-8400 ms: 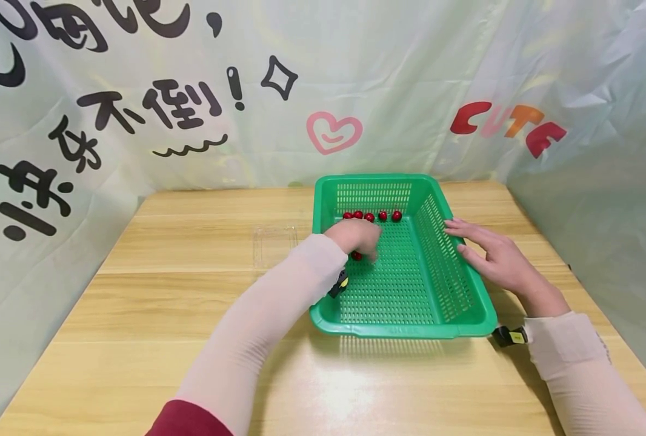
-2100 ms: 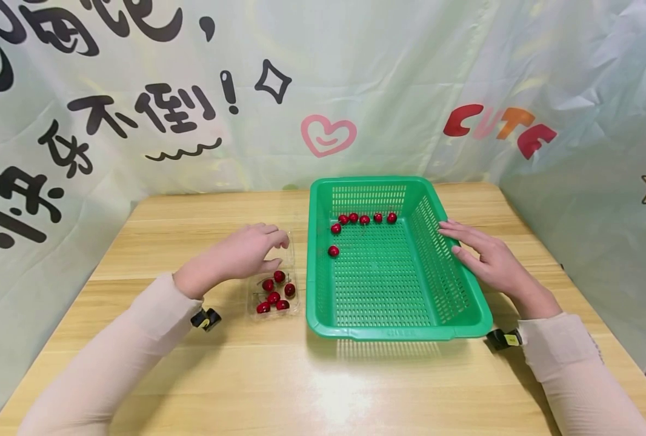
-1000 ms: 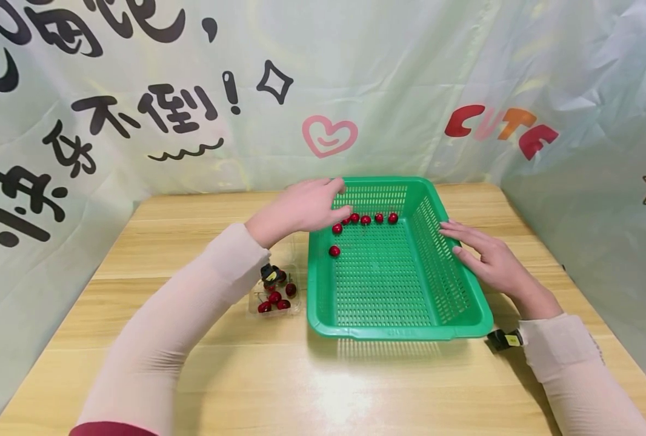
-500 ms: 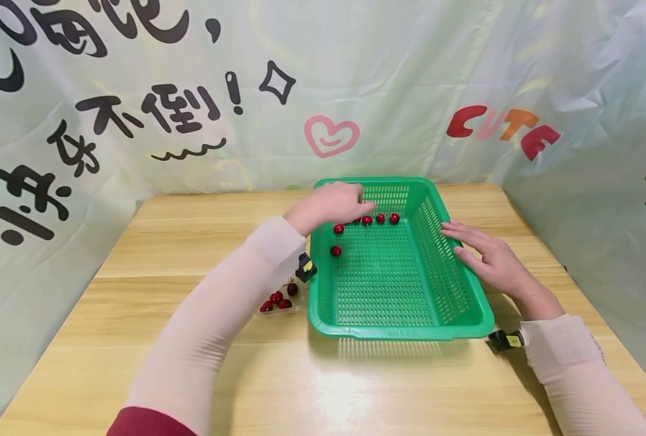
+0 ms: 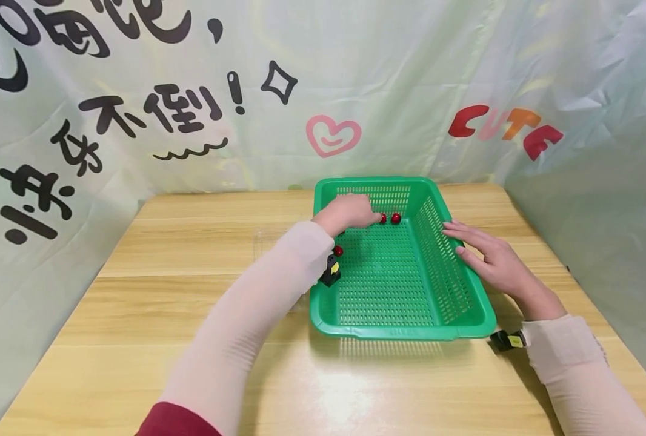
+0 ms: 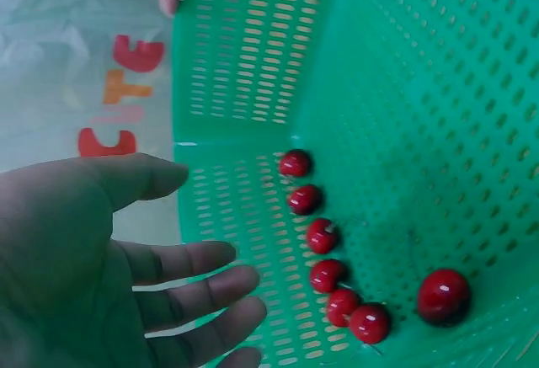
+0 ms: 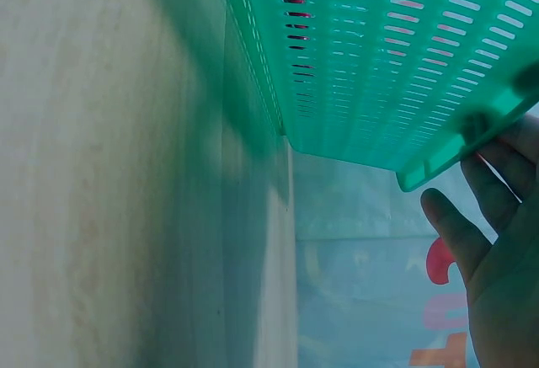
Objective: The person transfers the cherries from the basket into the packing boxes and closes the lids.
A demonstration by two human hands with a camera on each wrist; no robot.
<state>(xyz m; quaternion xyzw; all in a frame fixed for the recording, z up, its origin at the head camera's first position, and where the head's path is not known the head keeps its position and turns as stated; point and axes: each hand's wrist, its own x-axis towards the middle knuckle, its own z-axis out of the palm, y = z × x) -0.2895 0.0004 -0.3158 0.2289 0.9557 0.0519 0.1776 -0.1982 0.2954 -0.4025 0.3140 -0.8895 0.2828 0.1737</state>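
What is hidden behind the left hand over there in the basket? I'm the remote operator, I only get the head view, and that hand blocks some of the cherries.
Observer: The left wrist view shows seven cherries in the green basket: six in a line near its far wall, one set apart.
Operator: Is the left hand pinching any of them?
Observer: No. The left wrist view shows its thumb apart from its fingers, with no cherry between them.
Operator: And the right hand, which I see only from above?
Observer: The right wrist view shows its palm side: no cherry there.
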